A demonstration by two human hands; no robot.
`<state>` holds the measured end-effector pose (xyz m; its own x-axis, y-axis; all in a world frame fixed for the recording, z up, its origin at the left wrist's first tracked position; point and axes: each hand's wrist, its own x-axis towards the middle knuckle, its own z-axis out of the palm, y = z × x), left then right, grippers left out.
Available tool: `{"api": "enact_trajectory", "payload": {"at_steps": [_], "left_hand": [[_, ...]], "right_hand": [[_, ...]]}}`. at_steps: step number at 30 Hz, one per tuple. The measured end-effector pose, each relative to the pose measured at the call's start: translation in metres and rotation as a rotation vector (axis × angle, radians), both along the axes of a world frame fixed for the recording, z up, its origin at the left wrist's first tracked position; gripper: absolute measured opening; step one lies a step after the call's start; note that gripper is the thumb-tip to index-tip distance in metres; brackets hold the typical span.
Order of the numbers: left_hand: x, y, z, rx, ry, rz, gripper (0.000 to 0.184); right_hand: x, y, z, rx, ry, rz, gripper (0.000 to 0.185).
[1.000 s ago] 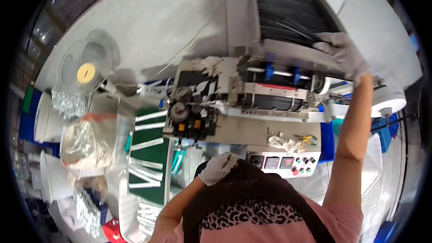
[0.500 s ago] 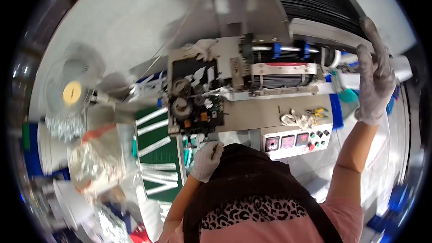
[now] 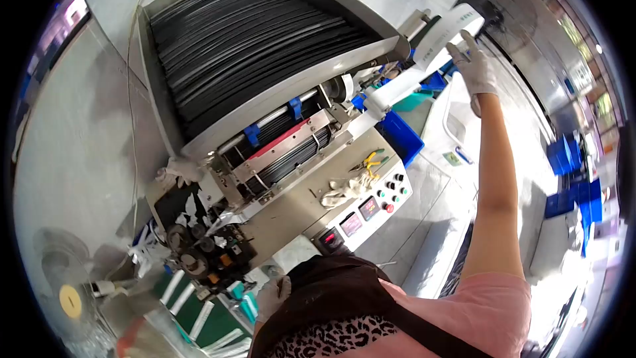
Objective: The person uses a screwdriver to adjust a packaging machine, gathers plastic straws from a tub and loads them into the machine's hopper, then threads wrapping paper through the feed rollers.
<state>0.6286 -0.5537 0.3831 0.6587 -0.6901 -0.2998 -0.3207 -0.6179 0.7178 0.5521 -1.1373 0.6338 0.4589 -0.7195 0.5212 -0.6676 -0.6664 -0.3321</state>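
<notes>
My gloved right hand (image 3: pixel 476 69) is stretched out at the upper right, fingers apart, beside the large white roll (image 3: pixel 450 36) at the machine's right end. Nothing shows in its fingers. My gloved left hand (image 3: pixel 271 295) is low near the dark apron (image 3: pixel 318 292), its fingers curled; whatever it may hold is hidden. Between the hands lies the machine (image 3: pixel 285 215), with a red strip (image 3: pixel 281 140) and blue clips (image 3: pixel 252 134). Behind it, a metal tray (image 3: pixel 152 86) holds many long black strips (image 3: pixel 245 40).
Yellow-handled pliers (image 3: pixel 370 161) and a crumpled glove (image 3: pixel 344 189) lie on the machine top above the control panel (image 3: pixel 368 212). A blue bin (image 3: pixel 401 138) stands to the right. Pale strips lie on a green surface (image 3: pixel 215 325) at lower left. A fan (image 3: pixel 69 300) stands at far left.
The view has swung toward the right. My right hand has left the black strips in the tray and moved out beside the white roll, its fingers opened. My left hand stays near the apron.
</notes>
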Motion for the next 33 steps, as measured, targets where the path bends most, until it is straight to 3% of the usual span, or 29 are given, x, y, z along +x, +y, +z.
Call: {"api": "enact_trajectory", "payload": {"at_steps": [3, 5, 8, 9, 11, 12, 16, 18, 19, 20, 21, 23, 28, 29, 31, 32, 33], "left_hand": [[-0.035, -0.039, 0.006, 0.019, -0.037, 0.092, 0.021], [-0.051, -0.054, 0.004, 0.009, 0.0, 0.16, 0.02], [-0.07, -0.066, 0.005, 0.109, -0.086, 0.18, 0.019], [-0.075, -0.07, 0.008, 0.131, -0.083, 0.213, 0.019], [-0.08, -0.074, 0.016, 0.172, -0.107, 0.245, 0.019], [-0.083, -0.073, 0.015, 0.219, -0.137, 0.245, 0.019], [-0.083, -0.079, 0.019, 0.261, -0.062, 0.302, 0.021], [-0.08, -0.088, 0.018, 0.23, -0.069, 0.313, 0.022], [-0.083, -0.086, 0.02, 0.217, -0.069, 0.349, 0.023], [-0.084, -0.086, 0.018, 0.226, -0.086, 0.349, 0.024], [-0.084, -0.09, 0.022, 0.205, -0.095, 0.362, 0.025], [-0.084, -0.094, 0.021, 0.205, -0.128, 0.387, 0.024], [-0.082, -0.108, 0.023, 0.209, -0.124, 0.331, 0.022], [-0.081, -0.109, 0.023, 0.212, -0.127, 0.337, 0.022], [-0.082, -0.11, 0.021, 0.323, -0.07, 0.312, 0.022], [-0.084, -0.11, 0.019, 0.326, -0.072, 0.317, 0.022], [-0.085, -0.109, 0.015, 0.244, -0.118, 0.326, 0.022]], "right_hand": [[0.007, -0.085, 0.001, 0.053, -0.125, 0.152, 0.059], [0.014, -0.138, 0.016, -0.213, 0.124, 0.109, 0.062], [0.035, -0.16, 0.027, -0.431, 0.397, -0.283, 0.064], [0.039, -0.175, 0.022, -0.478, 0.431, -0.347, 0.064], [0.043, -0.211, 0.022, -0.331, 0.581, -0.217, 0.066], [0.043, -0.226, 0.007, -0.389, 0.45, -0.25, 0.065], [0.043, -0.247, -0.002, -0.4, 0.505, -0.231, 0.065], [0.045, -0.219, -0.006, -0.509, 0.445, -0.255, 0.062], [0.042, -0.237, -0.005, -0.608, 0.5, -0.174, 0.061], [0.042, -0.273, -0.025, -0.704, 0.383, -0.13, 0.059], [0.045, -0.279, -0.021, -0.517, 0.556, -0.27, 0.067], [0.048, -0.294, -0.048, -0.566, 0.268, -0.031, 0.059], [0.06, -0.2, -0.018, -0.204, 0.491, -0.241, 0.067], [0.062, -0.223, -0.03, -0.201, 0.488, -0.234, 0.067], [0.069, -0.255, -0.052, -0.169, 0.333, 0.095, 0.068], [0.066, -0.25, -0.053, -0.166, 0.331, 0.1, 0.068], [0.063, -0.179, -0.031, -0.249, 0.269, -0.041, 0.067]]}}
